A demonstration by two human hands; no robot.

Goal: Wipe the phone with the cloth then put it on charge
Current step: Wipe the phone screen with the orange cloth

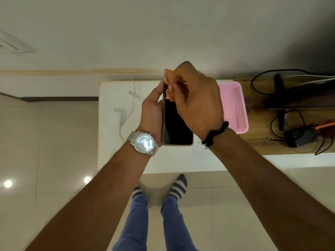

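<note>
A black-screened phone (176, 124) in a beige case is held above the white table, screen up. My left hand (152, 109), with a silver watch on its wrist, grips the phone along its left edge. My right hand (197, 102) is bunched around an orange cloth (169, 87) and presses it on the top end of the screen. Most of the cloth is hidden in the fist. A white charger plug (116, 117) with its white cable (135, 94) lies on the table to the left of the phone.
The white table (163, 162) stands against the wall. A pink mesh basket (235, 105) sits at its right edge. Further right, a wooden surface (259, 140) carries a monitor stand, black cables and a black adapter (300, 139). Tiled floor lies to the left and below.
</note>
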